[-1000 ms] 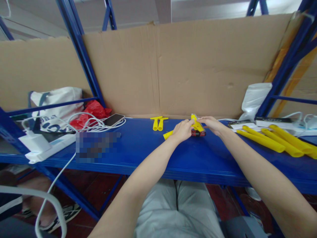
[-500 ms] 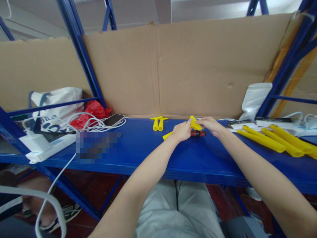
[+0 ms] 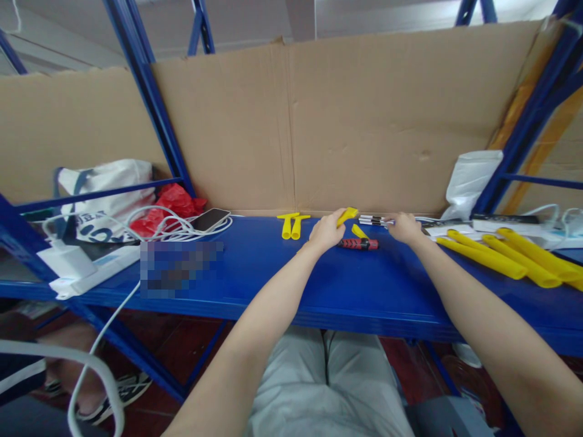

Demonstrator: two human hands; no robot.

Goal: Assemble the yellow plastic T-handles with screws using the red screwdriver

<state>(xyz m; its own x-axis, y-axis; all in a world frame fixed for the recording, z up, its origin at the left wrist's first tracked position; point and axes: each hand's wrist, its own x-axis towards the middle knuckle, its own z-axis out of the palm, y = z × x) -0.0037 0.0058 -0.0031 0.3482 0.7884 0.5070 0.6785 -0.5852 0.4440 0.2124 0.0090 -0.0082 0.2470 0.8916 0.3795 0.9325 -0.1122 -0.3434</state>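
My left hand (image 3: 326, 232) is wrapped round a yellow plastic handle piece (image 3: 348, 214), whose flat end sticks out past the fingers. Just right of that hand, a small yellow piece (image 3: 359, 231) lies on the blue bench, behind a red-and-black tool handle (image 3: 359, 244). My right hand (image 3: 404, 229) rests at the back of the bench with its fingers drawn together. Its fingertips meet the right end of several slim white-and-dark strips (image 3: 372, 220); what they pinch is too small to make out. Two yellow T-shaped pieces (image 3: 291, 226) lie left of my left hand.
Several long yellow tubes (image 3: 523, 258) lie at the right, before a white plastic bag (image 3: 471, 185). On the left are a phone (image 3: 210, 221), coiled white cables, a red bag (image 3: 175, 209) and a white power strip (image 3: 98, 273). Cardboard (image 3: 364, 121) walls the back.
My right hand has left the yellow handle piece and moved right to the slim strips. My left hand keeps that piece, turned and slightly raised. The small yellow piece and strips are now uncovered.
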